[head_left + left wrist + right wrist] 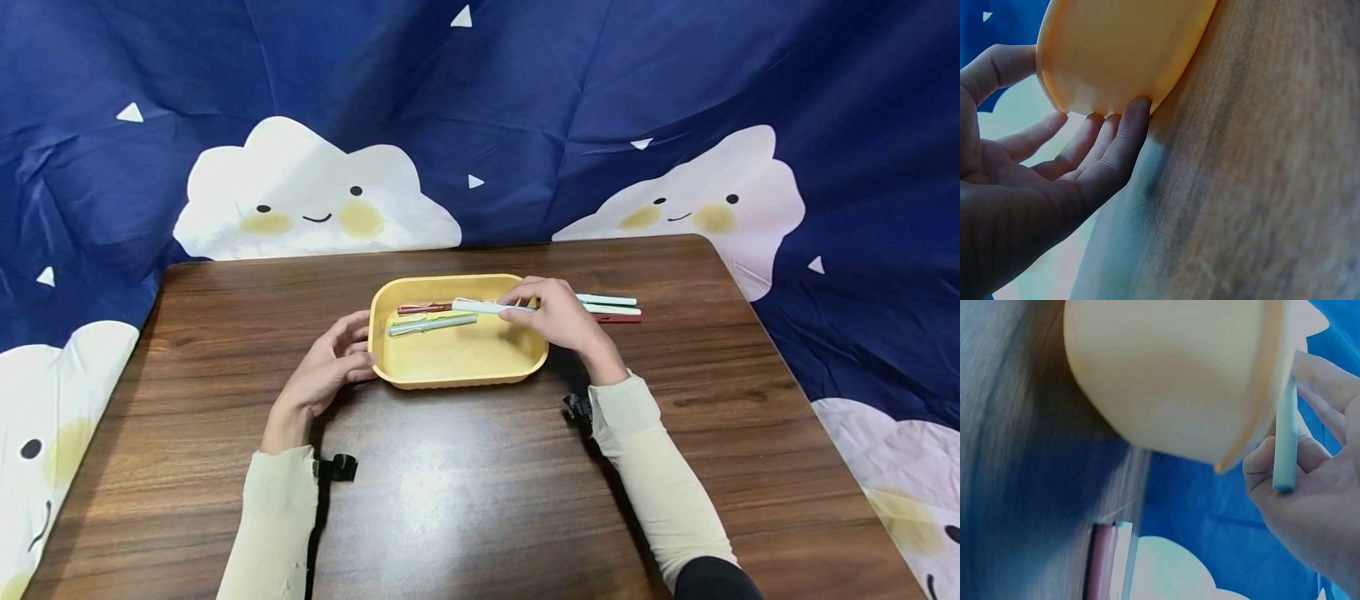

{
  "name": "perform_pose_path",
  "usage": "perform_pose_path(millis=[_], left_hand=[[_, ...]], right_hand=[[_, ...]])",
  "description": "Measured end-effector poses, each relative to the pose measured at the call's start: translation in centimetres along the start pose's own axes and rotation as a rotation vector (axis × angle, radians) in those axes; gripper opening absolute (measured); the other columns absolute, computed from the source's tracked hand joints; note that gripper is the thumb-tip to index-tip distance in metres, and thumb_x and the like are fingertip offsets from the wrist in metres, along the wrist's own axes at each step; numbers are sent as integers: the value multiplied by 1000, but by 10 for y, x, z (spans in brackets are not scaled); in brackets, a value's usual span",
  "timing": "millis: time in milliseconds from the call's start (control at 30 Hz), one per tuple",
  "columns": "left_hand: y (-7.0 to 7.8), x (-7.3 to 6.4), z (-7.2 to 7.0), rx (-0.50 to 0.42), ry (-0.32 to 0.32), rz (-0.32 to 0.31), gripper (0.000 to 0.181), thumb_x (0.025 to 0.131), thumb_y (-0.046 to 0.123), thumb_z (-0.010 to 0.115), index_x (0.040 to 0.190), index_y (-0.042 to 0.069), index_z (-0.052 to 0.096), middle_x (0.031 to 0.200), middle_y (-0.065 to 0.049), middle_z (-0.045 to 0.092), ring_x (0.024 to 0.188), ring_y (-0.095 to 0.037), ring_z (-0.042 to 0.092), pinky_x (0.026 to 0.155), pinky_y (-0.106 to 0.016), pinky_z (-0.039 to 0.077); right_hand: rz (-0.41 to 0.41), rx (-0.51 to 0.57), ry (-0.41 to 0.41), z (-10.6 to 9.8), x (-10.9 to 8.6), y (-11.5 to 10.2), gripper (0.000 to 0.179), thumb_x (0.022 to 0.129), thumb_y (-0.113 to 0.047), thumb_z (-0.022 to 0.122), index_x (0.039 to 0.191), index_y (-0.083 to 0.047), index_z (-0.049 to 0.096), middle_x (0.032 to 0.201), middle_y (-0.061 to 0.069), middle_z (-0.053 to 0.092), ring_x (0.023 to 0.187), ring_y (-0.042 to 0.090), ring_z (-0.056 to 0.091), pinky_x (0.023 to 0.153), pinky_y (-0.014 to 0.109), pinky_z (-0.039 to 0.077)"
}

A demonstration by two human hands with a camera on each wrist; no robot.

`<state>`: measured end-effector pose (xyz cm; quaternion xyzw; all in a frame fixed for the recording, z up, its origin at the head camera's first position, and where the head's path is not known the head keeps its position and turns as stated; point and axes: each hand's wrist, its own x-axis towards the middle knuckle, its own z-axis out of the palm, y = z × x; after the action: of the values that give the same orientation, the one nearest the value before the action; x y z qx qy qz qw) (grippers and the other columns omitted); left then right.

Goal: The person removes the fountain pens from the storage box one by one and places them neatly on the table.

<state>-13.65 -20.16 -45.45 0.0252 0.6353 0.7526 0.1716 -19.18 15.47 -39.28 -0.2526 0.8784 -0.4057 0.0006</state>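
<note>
A yellow tray (457,371) with rounded corners sits on the table. My left hand (332,360) holds its left end, fingertips against the outer wall (1116,69) and one digit at the rim. Over the tray's right part, my right hand (553,312) pinches a pale blue pen (480,307) between thumb and fingers; its end (1285,450) shows in the right wrist view. Inside the tray lie a dark red pen (415,308) and a blue-green pen (435,325), with a yellowish-green pen (422,318) partly hidden between them.
Right of the tray, several pens lie side by side on the wooden table (450,517): a mint one (611,300), a white one (618,311) and a dark red one (621,318). Behind the table hangs a blue cloth (510,83) with white clouds.
</note>
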Motion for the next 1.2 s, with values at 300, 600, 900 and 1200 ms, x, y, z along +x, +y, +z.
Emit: perform_pose_path(millis=[300,600,900,1200], left_hand=[[1,0,-1,2,0,5,75,89,-12,58,156,1,26,151,-30,34,119,-27,58,83,-34,61],[1,-1,0,7,-1,0,75,89,-11,58,156,1,26,151,-29,34,121,-29,56,84,-35,60],[2,-1,1,10,-5,-2,75,90,-11,58,156,2,26,151,-29,35,120,-28,57,85,-35,60],[1,-1,2,-2,-13,6,75,89,-12,57,156,1,26,151,-29,35,119,-28,58,84,-36,61]], right_hand=[[-6,0,30,-12,-7,8,9,87,-12,80,96,-7,80,88,3,69,74,18,52,63,25,40],[4,-49,41,-20,-12,15,10,87,-12,81,96,-8,80,93,3,72,83,17,60,70,28,46],[2,-69,50,-25,-19,22,10,86,-12,81,96,-8,80,89,2,71,80,16,59,66,27,46],[13,-90,70,-35,-26,29,10,86,-14,82,96,-11,81,87,1,71,77,16,57,64,26,45]])
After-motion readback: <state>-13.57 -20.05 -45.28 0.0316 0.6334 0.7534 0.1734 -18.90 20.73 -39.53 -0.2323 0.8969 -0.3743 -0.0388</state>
